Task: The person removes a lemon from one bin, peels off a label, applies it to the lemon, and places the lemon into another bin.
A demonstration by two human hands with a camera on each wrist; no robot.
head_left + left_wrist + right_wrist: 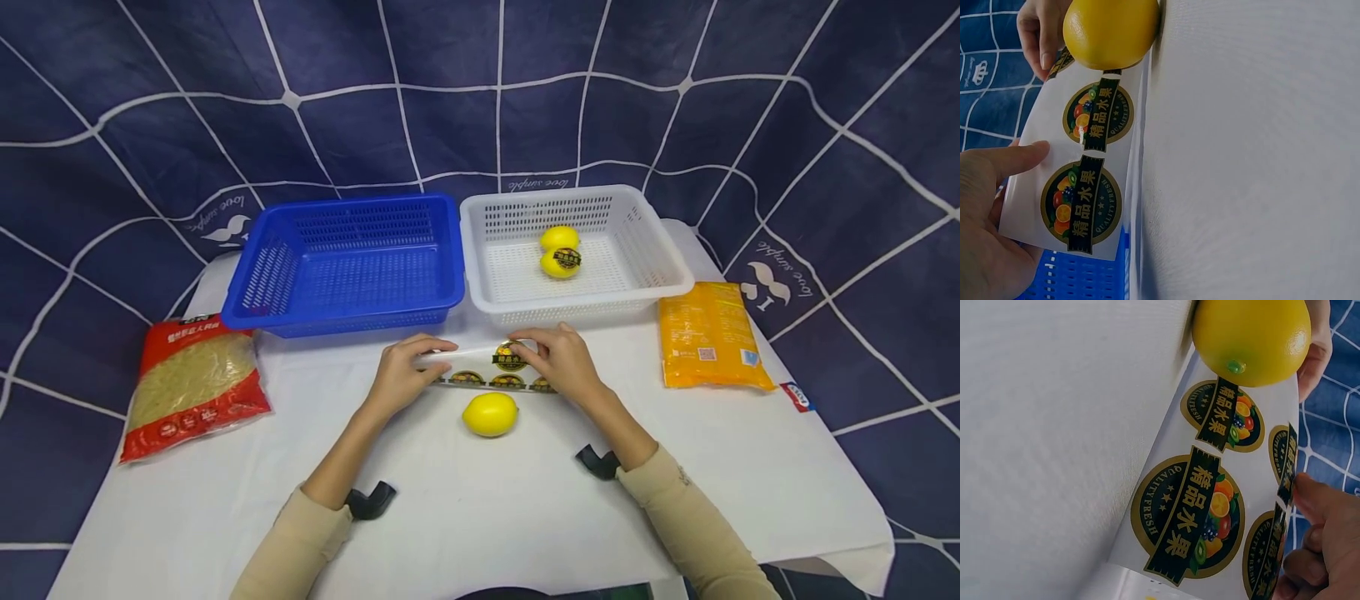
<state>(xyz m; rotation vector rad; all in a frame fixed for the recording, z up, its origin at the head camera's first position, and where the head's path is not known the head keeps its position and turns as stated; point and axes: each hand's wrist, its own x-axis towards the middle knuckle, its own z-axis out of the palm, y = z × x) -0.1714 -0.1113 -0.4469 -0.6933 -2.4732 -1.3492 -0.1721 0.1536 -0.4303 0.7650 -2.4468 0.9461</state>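
A glossy white sheet of round fruit stickers (468,379) is held between both hands, its printed side facing the body. My left hand (402,372) pinches the sheet's left end, thumb in front and fingers behind, clear in the left wrist view. At the upper right, my right hand (562,362) pinches the sheet's edge with the thumb (1313,497) against a black-and-gold sticker (1282,462). Just in front of the sheet, a yellow lemon (491,414) lies on the white tablecloth; no sticker shows on it.
Behind the hands stand a blue basket (341,321) and a white basket (577,296). Two lemons (560,250) lie in the white one, the nearer bearing a sticker. A red pasta bag (197,387) lies left, an orange packet (708,337) right. Black curved pieces (371,501) are at both wrists.
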